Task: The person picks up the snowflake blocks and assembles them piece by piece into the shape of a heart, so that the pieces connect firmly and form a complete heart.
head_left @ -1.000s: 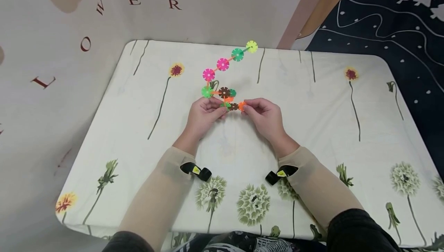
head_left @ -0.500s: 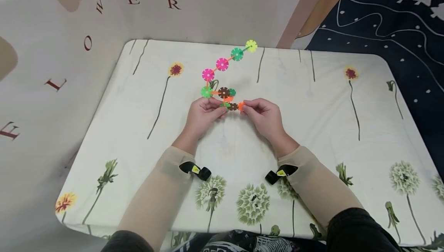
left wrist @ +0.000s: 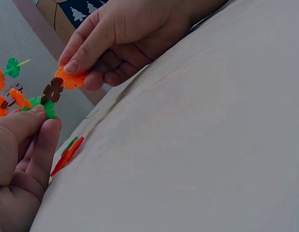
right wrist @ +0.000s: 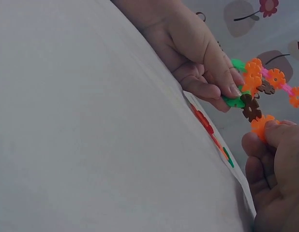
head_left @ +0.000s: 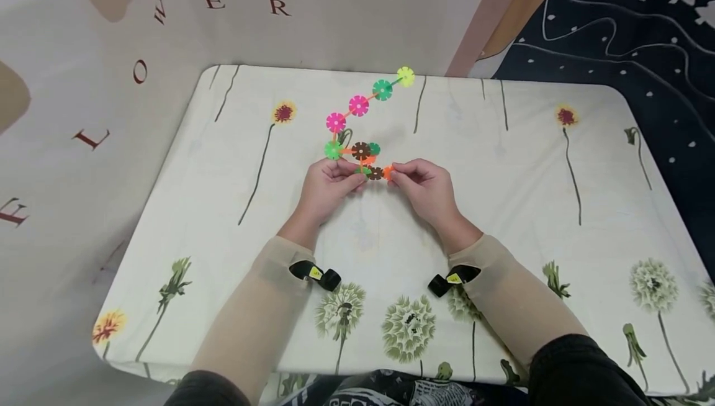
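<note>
A chain of notched plastic snowflake discs [head_left: 359, 105] in pink, green, brown, orange and yellow zigzags away from my hands. With thumb and fingers, my left hand [head_left: 328, 187] pinches a green disc [left wrist: 49, 109] at its near end. My right hand [head_left: 427, 187] pinches an orange disc [right wrist: 263, 126] between thumb and forefinger. Between the hands, a brown disc [left wrist: 53, 90] stands slotted against the green one, and the orange disc meets its other edge. The fingers hide parts of the green and orange discs.
A few loose red, orange and green discs [left wrist: 67, 155] lie on the table just past the hands. The white tablecloth [head_left: 503, 195] has printed flowers. Behind it rises a pale wall [head_left: 346, 27] with letters; a dark panel [head_left: 642, 52] stands at the right.
</note>
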Demonstrator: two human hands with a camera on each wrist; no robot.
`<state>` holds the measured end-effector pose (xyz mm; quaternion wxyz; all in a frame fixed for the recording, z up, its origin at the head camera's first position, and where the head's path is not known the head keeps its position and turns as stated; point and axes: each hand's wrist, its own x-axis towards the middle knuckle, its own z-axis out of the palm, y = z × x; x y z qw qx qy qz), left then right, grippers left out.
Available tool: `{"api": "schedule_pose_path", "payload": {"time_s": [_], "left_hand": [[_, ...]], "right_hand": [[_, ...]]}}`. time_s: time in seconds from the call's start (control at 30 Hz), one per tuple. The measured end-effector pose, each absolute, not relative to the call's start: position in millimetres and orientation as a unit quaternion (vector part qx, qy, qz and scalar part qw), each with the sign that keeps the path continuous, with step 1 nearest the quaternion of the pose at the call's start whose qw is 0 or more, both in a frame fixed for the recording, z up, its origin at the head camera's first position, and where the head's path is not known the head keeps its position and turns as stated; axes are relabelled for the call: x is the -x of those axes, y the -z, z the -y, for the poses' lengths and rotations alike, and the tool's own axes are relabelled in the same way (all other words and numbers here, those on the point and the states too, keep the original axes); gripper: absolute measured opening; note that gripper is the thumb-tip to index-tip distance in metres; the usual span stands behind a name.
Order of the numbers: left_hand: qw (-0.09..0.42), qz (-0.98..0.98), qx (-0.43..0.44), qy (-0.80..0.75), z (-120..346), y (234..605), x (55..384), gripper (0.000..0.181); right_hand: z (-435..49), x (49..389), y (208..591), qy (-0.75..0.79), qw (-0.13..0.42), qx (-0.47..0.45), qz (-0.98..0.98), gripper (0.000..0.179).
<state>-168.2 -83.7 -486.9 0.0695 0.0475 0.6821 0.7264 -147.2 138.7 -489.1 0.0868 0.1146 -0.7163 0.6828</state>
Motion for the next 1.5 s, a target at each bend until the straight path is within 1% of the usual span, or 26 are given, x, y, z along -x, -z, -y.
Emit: {"api": "schedule_pose_path", "payload": {"time_s": [0.33,0.8,1.0,1.5], "left_hand": [[0.078,-0.684,-0.054,-0.724,83.6,487.8,168.2,0.010],[0.079,-0.687,-0.056,-0.720,85.3,486.2,167.9,0.010],[0.077,-0.687,-0.063,-0.720,85.5,486.7,168.2,0.010],[0.080,-0.690,-0.072,-0.716,85.5,485.5,167.2,0.008]], "right_hand": [[-141.6,147.1,490.0,-0.679,0.078,-0.119,0.720,0.013],[-140.5,147.4,489.2,-0.672,0.083,-0.122,0.725,0.009],[-141.2,147.9,487.6,-0.673,0.076,-0.127,0.725,0.010],[-143.0,148.0,489.4,-0.664,0.051,-0.109,0.738,0.010]]}}
